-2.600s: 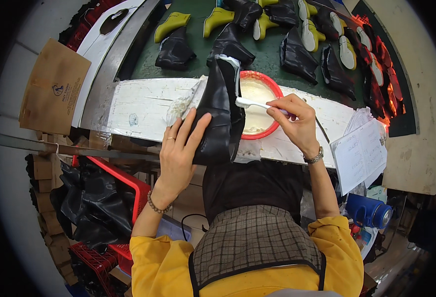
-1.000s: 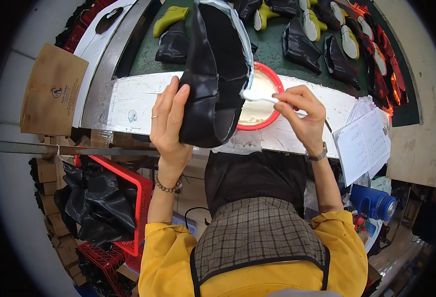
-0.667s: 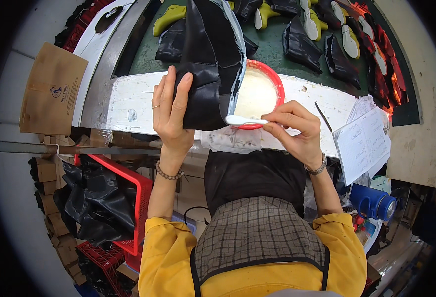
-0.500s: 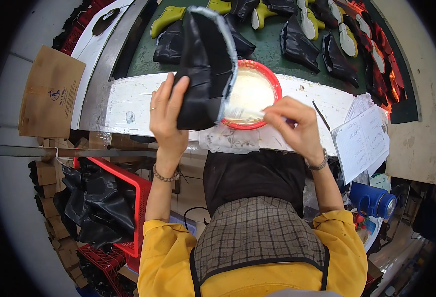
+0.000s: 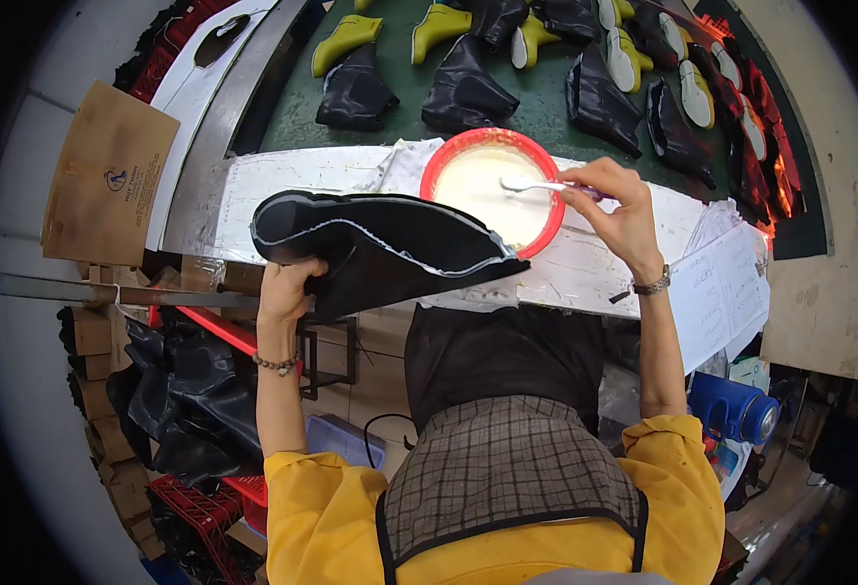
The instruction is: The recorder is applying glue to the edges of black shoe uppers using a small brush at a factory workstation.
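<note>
**Black boot upper held lengthwise beside a red bowl**

From where I stand, the white surface (image 5: 253, 185) is the largest thing, and the black boot upper (image 5: 385, 278) is held above its near edge, to the left of the bowl (image 5: 492, 135) and partly in front of its rim. Whether they touch, I cannot tell.

The upper's long axis runs from left to right, dipping a little toward the right. The rounded end points left, the narrow end points right, and the open, pale-edged side faces up.

I judge it to be light and flexible, not fragile, but smooth outside; the pale edge may be sticky or slippery. The better place to take hold is the rounded left end, away from that edge. There the left grip (image 5: 290, 285) is closed around the upper.

The right grip (image 5: 573, 188) pinches the handle of the small white brush (image 5: 534, 185), whose head is over the cream-coloured liquid (image 5: 477, 185).
</note>
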`<state>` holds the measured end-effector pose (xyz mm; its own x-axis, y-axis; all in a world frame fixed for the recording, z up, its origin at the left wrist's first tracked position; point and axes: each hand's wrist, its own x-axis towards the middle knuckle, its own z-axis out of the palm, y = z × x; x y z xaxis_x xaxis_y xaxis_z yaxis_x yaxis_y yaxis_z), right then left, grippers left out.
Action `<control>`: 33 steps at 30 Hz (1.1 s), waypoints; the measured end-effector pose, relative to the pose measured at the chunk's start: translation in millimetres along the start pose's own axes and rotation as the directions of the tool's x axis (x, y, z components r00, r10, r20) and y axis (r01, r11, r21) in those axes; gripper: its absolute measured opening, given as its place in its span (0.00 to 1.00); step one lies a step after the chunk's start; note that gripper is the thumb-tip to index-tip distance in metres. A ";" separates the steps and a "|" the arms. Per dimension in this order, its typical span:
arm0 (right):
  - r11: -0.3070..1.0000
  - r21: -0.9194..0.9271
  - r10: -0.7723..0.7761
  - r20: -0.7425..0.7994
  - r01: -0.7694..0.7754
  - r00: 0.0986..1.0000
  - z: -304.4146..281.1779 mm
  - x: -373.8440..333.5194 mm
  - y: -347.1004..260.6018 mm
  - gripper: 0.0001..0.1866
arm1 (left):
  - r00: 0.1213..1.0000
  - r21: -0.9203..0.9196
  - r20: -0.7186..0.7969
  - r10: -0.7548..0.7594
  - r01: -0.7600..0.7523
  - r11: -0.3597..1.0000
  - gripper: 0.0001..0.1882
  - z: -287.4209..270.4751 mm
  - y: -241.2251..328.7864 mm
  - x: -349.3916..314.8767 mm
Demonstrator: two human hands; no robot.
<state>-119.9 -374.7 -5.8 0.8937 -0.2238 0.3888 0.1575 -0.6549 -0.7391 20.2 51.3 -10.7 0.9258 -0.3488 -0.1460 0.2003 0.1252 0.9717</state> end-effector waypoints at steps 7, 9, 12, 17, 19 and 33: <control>0.937 0.074 -0.341 -0.004 0.341 0.940 3.3 18.3 -43.4 0.10 | 0.991 -0.090 0.117 -0.068 0.079 0.993 0.12 19.5 -4.7 7.8; 0.953 0.045 -0.300 -0.024 0.301 0.953 2.2 12.4 -36.3 0.09 | 1.000 -0.104 0.021 -0.022 0.024 0.994 0.12 34.5 7.3 4.5; 0.974 0.044 -0.224 -0.003 0.224 0.975 -5.9 -8.5 -28.2 0.09 | 0.998 -0.164 0.003 0.062 -0.061 0.985 0.12 22.2 7.9 9.1; 0.983 0.051 -0.177 0.012 0.176 0.984 -8.8 -15.0 -32.0 0.08 | 0.987 -0.150 0.157 -0.036 0.060 0.987 0.16 17.0 -1.7 9.1; 0.969 0.041 -0.244 0.007 0.243 0.970 -5.4 -2.8 -37.7 0.08 | 0.961 -0.119 0.265 -0.081 0.116 0.986 0.18 14.5 -12.4 13.6; 0.914 -0.042 -0.390 0.176 0.403 0.904 -9.8 29.8 -50.0 0.10 | 0.833 0.181 0.403 -0.379 0.334 0.925 0.26 76.6 -4.5 -5.0</control>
<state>-105.3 -355.7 48.2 0.8204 0.1802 0.5427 0.4864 -0.7190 -0.4964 -9.9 -18.7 -0.1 0.5655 -0.7126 -0.4152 0.4362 -0.1689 0.8839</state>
